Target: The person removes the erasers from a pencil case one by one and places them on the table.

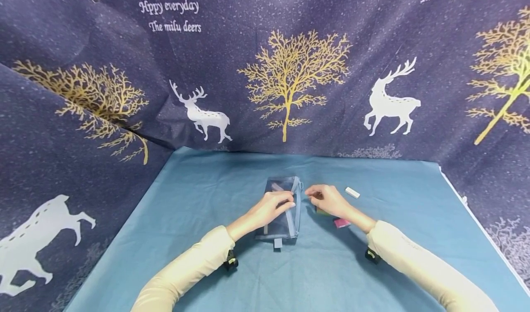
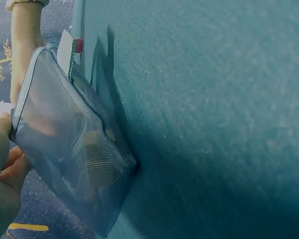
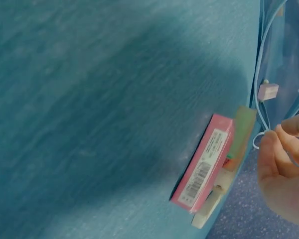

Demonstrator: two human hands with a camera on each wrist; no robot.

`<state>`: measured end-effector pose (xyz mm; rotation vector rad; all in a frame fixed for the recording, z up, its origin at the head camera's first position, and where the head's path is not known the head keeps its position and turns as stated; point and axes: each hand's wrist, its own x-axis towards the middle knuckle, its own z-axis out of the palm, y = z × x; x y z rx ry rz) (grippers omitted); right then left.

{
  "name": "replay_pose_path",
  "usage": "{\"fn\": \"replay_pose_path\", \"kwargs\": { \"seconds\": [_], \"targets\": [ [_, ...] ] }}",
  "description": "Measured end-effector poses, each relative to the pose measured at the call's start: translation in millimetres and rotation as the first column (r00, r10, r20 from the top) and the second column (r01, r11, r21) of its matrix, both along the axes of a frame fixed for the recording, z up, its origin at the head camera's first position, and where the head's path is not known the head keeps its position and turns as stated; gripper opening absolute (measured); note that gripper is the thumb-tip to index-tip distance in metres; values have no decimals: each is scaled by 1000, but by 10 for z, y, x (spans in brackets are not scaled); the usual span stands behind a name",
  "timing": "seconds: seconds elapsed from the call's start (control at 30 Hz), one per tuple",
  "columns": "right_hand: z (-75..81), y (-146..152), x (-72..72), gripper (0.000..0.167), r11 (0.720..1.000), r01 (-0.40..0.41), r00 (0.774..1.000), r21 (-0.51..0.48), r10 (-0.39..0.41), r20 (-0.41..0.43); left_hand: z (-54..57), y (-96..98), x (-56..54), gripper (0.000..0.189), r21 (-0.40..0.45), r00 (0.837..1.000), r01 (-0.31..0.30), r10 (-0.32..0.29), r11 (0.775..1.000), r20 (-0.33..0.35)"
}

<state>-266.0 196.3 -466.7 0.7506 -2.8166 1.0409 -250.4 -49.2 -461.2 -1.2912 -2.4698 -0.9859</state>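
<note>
A blue mesh zip pouch (image 1: pixel 271 229) lies in the middle, with a few small things showing through its mesh. My left hand (image 1: pixel 271 206) pinches the pouch's zip-side edge between thumb and fingers; in the left wrist view the left hand (image 2: pixel 5 164) has that side raised. Close to the zip's pull ring (image 3: pixel 257 140) is my right hand (image 1: pixel 329 199), its fingers loosely bent and nothing visible held in them. Below the right hand a pink box with a barcode label (image 3: pixel 202 167) and a green block (image 3: pixel 243 127) sit on the cloth. The right hand partly covers these in the head view.
A small white block (image 1: pixel 352 192) lies to the right, beyond the right hand. Blue cloth (image 1: pixel 198 178) covers the table. Dark curtains (image 1: pixel 256 8) printed with deer and trees stand behind and at the sides.
</note>
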Motion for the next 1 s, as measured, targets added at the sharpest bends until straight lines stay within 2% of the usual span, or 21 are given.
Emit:
{"fn": "replay_pose_path", "kwargs": {
  "seconds": [0.23, 0.6, 1.0],
  "targets": [
    [12, -62, -12, 25, 999, -46, 999, 6, 46, 6, -3, 3, -15, 12, 16, 1000, 11, -12, 1000, 11],
    [-3, -183, -21, 28, 995, -98, 995, 8, 98, 15, -36, 3, -9, 8, 39, 1000, 2, -1, 999, -23],
    [-35, -312, -46, 31, 991, -114, 993, 68, 114, -8, -29, -16, -12, 9, 47, 998, -16, 19, 999, -52]
  ]
}}
